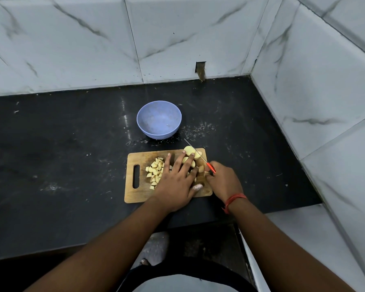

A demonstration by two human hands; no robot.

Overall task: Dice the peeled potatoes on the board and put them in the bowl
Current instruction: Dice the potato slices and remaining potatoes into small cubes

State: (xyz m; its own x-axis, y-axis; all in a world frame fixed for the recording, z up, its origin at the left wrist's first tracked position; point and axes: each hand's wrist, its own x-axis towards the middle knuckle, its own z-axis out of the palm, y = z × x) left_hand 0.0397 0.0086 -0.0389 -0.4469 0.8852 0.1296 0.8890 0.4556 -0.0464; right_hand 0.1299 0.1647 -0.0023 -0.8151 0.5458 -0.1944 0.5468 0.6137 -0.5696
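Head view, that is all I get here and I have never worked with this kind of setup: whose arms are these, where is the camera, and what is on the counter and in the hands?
There is no machine: these are a person's two bare arms, seen from a wide-angle camera worn on the head, looking forward and down.

On the black counter lies a wooden cutting board. Behind it stands a blue bowl, which looks empty.

The left hand lies with fingers spread over the potato pieces at the board's far right, holding them steady. A pile of diced potato sits to its left.

The right hand grips a thin knife with a red handle, its blade running through the pieces.

Marble-look tiles cover the walls.
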